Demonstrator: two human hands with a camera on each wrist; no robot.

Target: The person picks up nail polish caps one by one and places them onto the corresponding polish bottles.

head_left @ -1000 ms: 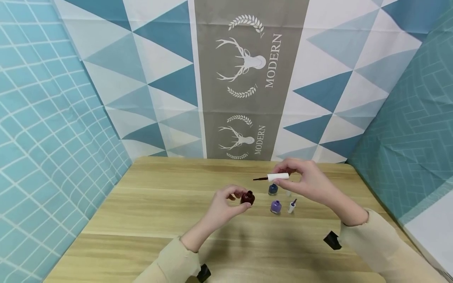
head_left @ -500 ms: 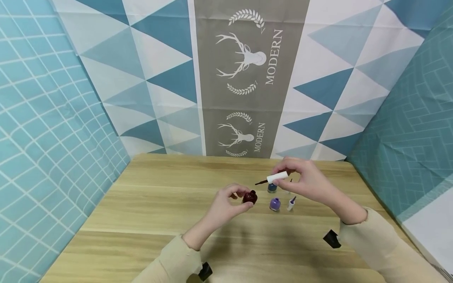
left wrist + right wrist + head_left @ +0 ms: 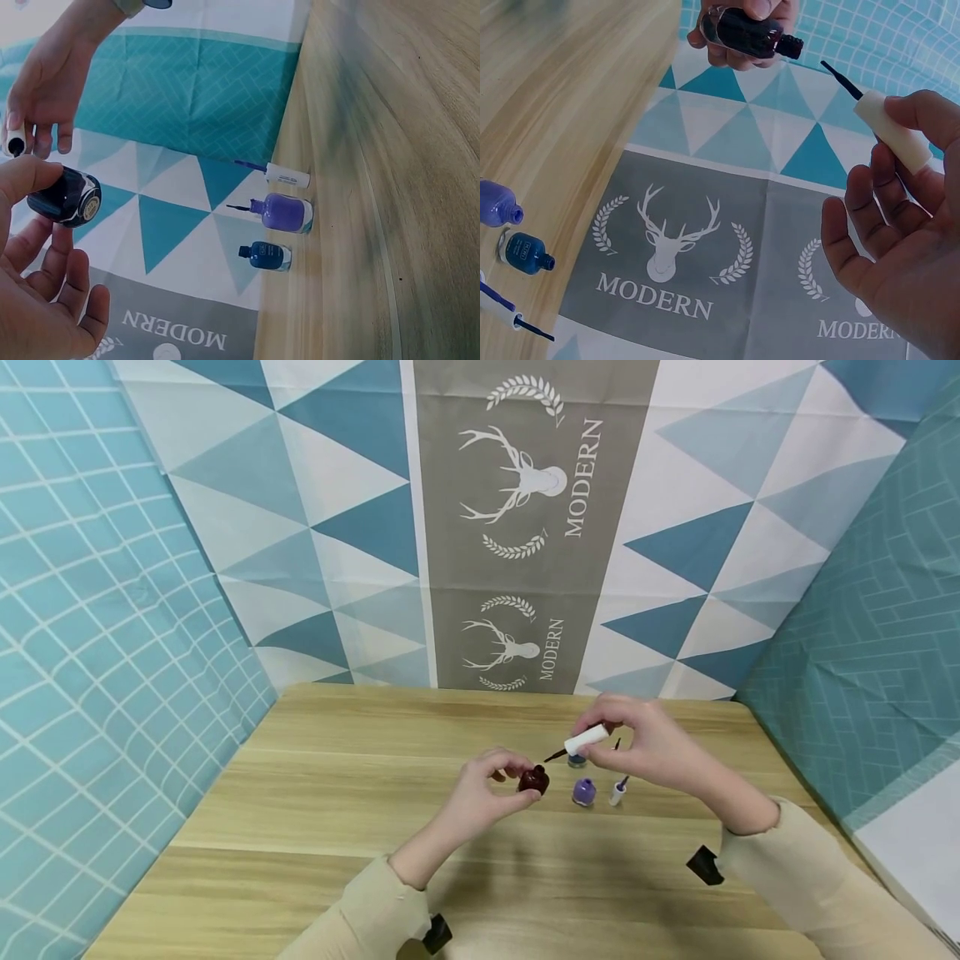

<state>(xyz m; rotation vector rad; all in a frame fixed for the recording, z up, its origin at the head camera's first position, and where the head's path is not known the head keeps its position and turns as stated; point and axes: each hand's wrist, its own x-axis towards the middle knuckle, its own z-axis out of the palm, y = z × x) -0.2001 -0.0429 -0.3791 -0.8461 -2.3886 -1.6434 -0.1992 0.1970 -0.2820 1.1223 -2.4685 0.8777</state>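
My left hand (image 3: 480, 800) pinches an uncapped dark red nail polish bottle (image 3: 533, 780) between thumb and fingers, above the table. In the right wrist view the bottle (image 3: 739, 31) is tilted, its neck toward the brush. My right hand (image 3: 652, 747) holds a white nail polish brush cap (image 3: 587, 740) by thumb and fingers. Its dark brush (image 3: 841, 79) points at the bottle's mouth, a small gap apart. On the table beyond stand an uncapped purple nail polish bottle (image 3: 584, 792) and a blue one (image 3: 266, 255), partly hidden by my right hand in the head view.
A white cap with a purple brush (image 3: 617, 793) stands brush-up right of the purple bottle. Another dark brush tip (image 3: 617, 744) shows behind my right hand. The wooden table (image 3: 337, 793) meets a patterned backdrop (image 3: 360, 527) at the back and hung cloths at both sides.
The brush has tilted downward and come closer to the bottle's mouth. My left hand has shifted the dark red bottle slightly right. Both hands have kept their holds.
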